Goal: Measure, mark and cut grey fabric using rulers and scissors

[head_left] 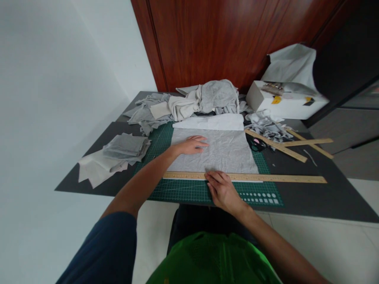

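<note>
A piece of light grey fabric (227, 148) lies spread on a green cutting mat (177, 191), slightly wrinkled. My left hand (193, 145) rests on its left half, palm down with the fingers stretched out. Along the near edge of the fabric lies a long wooden ruler (284, 178). My right hand (223, 189) has its fingers closed at the ruler's middle, with the fingertips on the wood. A narrow white strip shows below the ruler. White material (210, 122) lies across the far edge of the grey fabric.
Crumpled grey and cream cloth (217, 96) is heaped at the back. Folded fabric pieces (124, 148) lie at left. On the right are crossed wooden rulers (308, 142), black-handled scissors (258, 145), scraps (266, 123) and a white box (284, 100). A wall borders the table's left.
</note>
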The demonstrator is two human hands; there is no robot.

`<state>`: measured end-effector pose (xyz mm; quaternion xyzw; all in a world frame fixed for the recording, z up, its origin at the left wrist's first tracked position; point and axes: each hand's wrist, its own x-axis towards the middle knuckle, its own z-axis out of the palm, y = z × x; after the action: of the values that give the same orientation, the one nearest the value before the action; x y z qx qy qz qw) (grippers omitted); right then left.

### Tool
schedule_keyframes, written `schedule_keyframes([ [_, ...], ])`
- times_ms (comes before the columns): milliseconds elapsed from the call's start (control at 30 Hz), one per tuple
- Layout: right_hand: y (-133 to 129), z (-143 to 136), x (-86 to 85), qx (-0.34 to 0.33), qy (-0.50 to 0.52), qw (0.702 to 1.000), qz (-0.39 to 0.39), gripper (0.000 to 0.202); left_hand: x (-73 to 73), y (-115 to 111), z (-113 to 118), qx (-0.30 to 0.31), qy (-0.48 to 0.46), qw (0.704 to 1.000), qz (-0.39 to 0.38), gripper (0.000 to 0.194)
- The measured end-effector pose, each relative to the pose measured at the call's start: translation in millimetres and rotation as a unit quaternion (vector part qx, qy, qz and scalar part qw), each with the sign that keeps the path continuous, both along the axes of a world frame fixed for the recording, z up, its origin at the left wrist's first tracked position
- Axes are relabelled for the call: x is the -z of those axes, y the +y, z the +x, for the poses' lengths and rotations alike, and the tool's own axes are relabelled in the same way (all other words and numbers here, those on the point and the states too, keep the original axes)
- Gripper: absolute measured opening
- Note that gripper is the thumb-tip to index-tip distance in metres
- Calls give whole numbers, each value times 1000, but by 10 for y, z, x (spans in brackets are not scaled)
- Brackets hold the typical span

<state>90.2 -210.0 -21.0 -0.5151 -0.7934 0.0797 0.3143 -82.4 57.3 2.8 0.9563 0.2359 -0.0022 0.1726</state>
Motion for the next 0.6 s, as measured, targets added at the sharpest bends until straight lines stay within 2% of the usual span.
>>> schedule_keyframes([
  [600,-12,0,15,9,-33,999,11,42,59,41,-19,3,-13,1000,10,47],
])
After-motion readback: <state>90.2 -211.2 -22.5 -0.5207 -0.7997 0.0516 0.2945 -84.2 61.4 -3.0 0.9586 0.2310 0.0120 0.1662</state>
